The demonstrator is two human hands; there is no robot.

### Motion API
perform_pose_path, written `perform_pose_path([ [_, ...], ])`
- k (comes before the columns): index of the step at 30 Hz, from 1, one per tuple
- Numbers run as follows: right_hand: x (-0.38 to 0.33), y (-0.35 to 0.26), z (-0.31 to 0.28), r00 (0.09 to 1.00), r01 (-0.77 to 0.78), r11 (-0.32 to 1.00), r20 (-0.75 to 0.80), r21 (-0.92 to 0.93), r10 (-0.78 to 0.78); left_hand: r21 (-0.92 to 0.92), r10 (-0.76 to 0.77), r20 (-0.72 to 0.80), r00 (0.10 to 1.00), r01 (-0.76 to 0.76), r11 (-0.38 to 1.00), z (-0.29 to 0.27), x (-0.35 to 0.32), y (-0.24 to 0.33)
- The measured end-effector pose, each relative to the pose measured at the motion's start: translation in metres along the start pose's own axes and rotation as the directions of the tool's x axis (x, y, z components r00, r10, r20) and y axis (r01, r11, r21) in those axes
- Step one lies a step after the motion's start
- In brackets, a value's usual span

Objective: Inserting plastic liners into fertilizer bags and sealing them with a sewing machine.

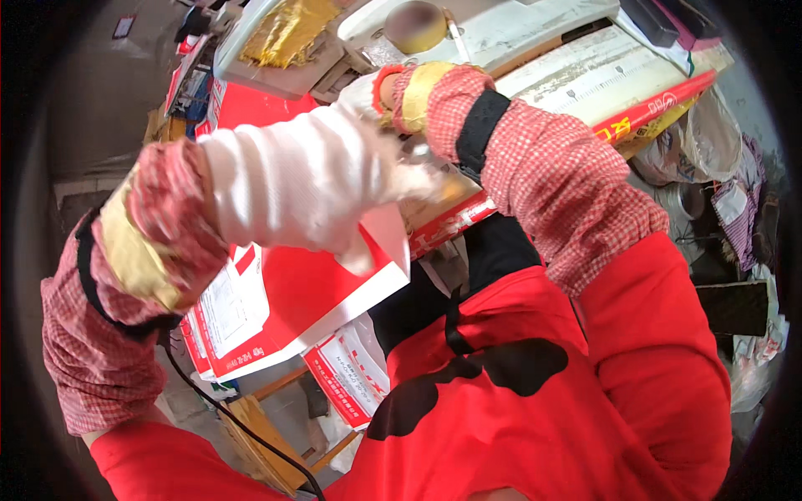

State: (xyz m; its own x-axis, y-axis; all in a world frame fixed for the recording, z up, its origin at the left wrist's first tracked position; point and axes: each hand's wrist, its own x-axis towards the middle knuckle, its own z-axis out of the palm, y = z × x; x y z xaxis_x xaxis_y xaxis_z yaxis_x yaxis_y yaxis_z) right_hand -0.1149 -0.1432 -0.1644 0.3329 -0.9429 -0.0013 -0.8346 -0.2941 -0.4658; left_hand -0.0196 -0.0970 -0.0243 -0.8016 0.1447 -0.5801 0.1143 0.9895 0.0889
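My left hand (384, 179) wears a white ribbed knit glove that reaches up the forearm to a red checked sleeve. Motion blurs its fingers, which point right toward a small yellow-brown patch whose kind I cannot make out. One part of the glove hangs down over a red and white carton (309, 301). Beyond it, my right hand (361, 96), in a white glove with an orange-red edge at the wrist, is partly covered by the left glove. Its fingers are hidden. A roll of tape (415, 27) lies on the pale machine top beyond my hands.
A pale machine body (518, 25) spans the far side, with yellow cloth (288, 33) on it. To its right is a long red-edged carton (618, 75). Plastic bags (710, 138) crowd the right edge. A wooden stool frame (259, 430) and a black cable (242, 426) are below left.
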Motion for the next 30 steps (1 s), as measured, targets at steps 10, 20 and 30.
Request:
perform_pose_path([
  [10, 0.020, -0.024, 0.005, 0.924, -0.254, 0.809, 0.379, 0.530, 0.042, 0.233, -0.510, 0.813, 0.281, 0.646, 0.727, -0.057, -0.055, 0.029],
  [20, 0.013, -0.032, 0.109, 0.977, 0.157, 0.985, -0.154, 0.065, -0.146, -0.182, 0.060, 0.466, 0.883, 0.030, 0.983, 0.047, -0.078, 0.097],
  [30, -0.090, -0.079, 0.064, 0.932, -0.269, 0.895, -0.136, 0.357, 0.335, -0.310, 0.079, 0.644, 0.761, 0.166, 0.936, 0.004, 0.009, 0.115],
])
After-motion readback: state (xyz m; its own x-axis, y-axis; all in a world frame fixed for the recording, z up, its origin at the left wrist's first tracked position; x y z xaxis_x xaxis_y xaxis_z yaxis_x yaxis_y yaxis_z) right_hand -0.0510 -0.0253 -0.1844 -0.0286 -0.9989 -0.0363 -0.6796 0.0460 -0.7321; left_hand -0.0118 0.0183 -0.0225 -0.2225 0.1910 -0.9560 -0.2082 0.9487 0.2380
